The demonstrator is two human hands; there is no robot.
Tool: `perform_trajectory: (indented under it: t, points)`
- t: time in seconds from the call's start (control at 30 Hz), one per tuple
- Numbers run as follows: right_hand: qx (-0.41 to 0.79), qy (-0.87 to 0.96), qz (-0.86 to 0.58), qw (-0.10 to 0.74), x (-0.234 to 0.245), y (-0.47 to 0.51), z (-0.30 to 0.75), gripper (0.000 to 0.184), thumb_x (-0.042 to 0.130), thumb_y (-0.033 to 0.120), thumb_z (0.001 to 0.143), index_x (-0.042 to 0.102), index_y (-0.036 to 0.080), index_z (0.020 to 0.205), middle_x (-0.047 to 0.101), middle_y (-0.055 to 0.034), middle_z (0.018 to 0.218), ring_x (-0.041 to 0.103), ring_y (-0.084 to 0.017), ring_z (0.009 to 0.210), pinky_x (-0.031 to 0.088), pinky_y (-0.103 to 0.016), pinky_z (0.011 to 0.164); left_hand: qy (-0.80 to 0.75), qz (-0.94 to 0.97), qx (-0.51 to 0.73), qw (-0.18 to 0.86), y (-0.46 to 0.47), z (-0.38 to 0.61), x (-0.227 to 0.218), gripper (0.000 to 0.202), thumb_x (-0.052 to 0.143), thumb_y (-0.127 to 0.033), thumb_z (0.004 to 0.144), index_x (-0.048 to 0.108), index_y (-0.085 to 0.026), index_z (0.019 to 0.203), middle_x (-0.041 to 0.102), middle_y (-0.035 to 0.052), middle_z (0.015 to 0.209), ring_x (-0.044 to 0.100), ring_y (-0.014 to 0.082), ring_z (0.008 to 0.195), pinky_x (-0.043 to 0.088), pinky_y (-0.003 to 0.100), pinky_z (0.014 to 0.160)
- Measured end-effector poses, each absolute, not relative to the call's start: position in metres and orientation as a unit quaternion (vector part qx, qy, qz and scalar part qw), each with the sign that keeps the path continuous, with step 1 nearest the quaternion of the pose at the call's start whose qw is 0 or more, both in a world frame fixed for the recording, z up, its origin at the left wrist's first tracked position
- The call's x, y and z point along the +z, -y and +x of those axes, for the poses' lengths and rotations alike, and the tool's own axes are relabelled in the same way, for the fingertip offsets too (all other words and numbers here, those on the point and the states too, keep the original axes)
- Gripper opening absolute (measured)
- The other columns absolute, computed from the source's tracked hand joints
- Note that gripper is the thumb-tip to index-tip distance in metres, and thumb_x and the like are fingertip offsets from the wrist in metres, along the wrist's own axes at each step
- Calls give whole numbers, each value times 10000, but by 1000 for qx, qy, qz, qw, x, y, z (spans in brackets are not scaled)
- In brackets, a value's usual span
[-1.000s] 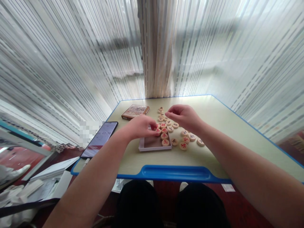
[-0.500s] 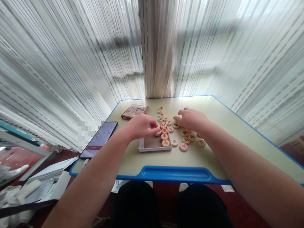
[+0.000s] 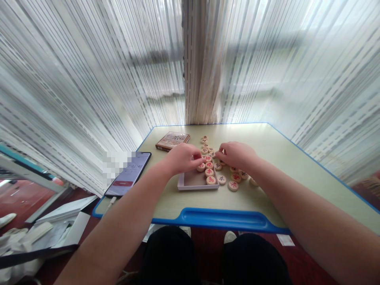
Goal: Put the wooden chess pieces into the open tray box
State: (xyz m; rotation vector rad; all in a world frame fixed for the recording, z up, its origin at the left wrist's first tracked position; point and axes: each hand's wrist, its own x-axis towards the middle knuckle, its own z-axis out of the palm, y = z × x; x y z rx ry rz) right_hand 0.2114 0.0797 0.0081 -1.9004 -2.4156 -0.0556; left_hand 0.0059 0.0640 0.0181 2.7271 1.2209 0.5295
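A shallow white box tray [image 3: 191, 185] lies on the pale desk [image 3: 267, 158] with a few round wooden chess pieces [image 3: 209, 172] lined along its right side. My left hand [image 3: 182, 157] curls over the tray's far edge, fingertips pinched at a piece there. My right hand [image 3: 237, 154] is just right of it, fingers bent and pinched over loose pieces. More pieces [image 3: 233, 185] lie scattered right of the tray, and a short row [image 3: 204, 140] runs toward the curtain.
The box lid [image 3: 172, 140] with printed artwork lies at the desk's far left. A phone [image 3: 129, 174] with a lit screen rests on the left edge, cable attached. White curtains surround the desk. Papers and boxes [image 3: 59, 221] lie on the floor at left. A blue tray lip [image 3: 222, 217] edges the front.
My right hand has come down and moved left toward the tray and my left hand. My left hand stays at the tray's far edge. The view has shifted slightly.
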Motion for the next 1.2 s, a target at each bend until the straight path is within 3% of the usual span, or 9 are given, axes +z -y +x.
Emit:
perform_trajectory:
  t: [0.07, 0.17, 0.3, 0.4, 0.57, 0.77, 0.93, 1.2]
  points:
    - [-18, 784, -618, 59, 11, -77, 210, 420, 425, 520, 832, 697, 207, 900, 704, -105, 920, 617, -220, 756, 381, -290, 562, -406, 891, 197, 52, -65, 5, 17, 315, 532, -422, 819, 698, -166, 743, 677, 40, 704, 575, 150, 658, 410, 271, 625]
    - [-16, 784, -611, 108, 14, -74, 207, 447, 401, 549, 843, 697, 215, 863, 704, -87, 867, 600, -205, 725, 345, -280, 541, -419, 875, 234, 58, -67, 3, 15, 342, 561, -448, 799, 690, -166, 943, 699, 50, 817, 614, 170, 736, 460, 290, 695]
    - [-19, 797, -584, 150, 15, -71, 204, 471, 348, 521, 876, 684, 207, 779, 688, -74, 761, 578, -187, 682, 293, -273, 518, -409, 877, 245, 60, -69, 0, 11, 491, 578, -480, 785, 609, -160, 1157, 687, 81, 1045, 620, 218, 956, 484, 336, 828]
    - [-14, 805, -567, 174, 14, -69, 203, 437, 368, 512, 876, 676, 209, 807, 687, -58, 754, 566, -169, 643, 287, -267, 517, -392, 886, 244, 47, -70, 0, 11, 479, 577, -467, 794, 614, -148, 1148, 660, 97, 1128, 586, 235, 1057, 459, 368, 919]
    - [11, 806, -553, 208, 12, -68, 202, 369, 459, 518, 840, 658, 210, 882, 683, -31, 719, 558, -155, 597, 311, -256, 524, -380, 892, 244, 33, -72, 0, 11, 448, 582, -460, 796, 626, -153, 1119, 659, 105, 1118, 579, 236, 1065, 443, 392, 956]
    - [49, 820, -482, 304, 8, -69, 202, 220, 571, 362, 806, 619, 205, 952, 691, -31, 809, 597, -156, 692, 415, -267, 649, -381, 891, 248, 23, -76, -4, 11, 458, 596, -458, 782, 624, -154, 1122, 637, 109, 1162, 554, 246, 1114, 430, 402, 975]
    - [59, 820, -460, 335, 7, -71, 202, 241, 614, 331, 781, 622, 190, 976, 684, -47, 824, 590, -158, 704, 437, -281, 668, -393, 882, 256, 48, -71, -1, 12, 456, 588, -448, 787, 616, -161, 1140, 661, 87, 1139, 602, 231, 1053, 463, 368, 925]
    - [167, 802, -455, 349, 4, -69, 196, 236, 628, 334, 764, 663, 178, 939, 696, -31, 785, 591, -136, 657, 445, -264, 649, -369, 875, 312, 11, -71, -2, 14, 326, 619, -346, 791, 653, -144, 1045, 708, 59, 875, 640, 162, 789, 491, 288, 757]
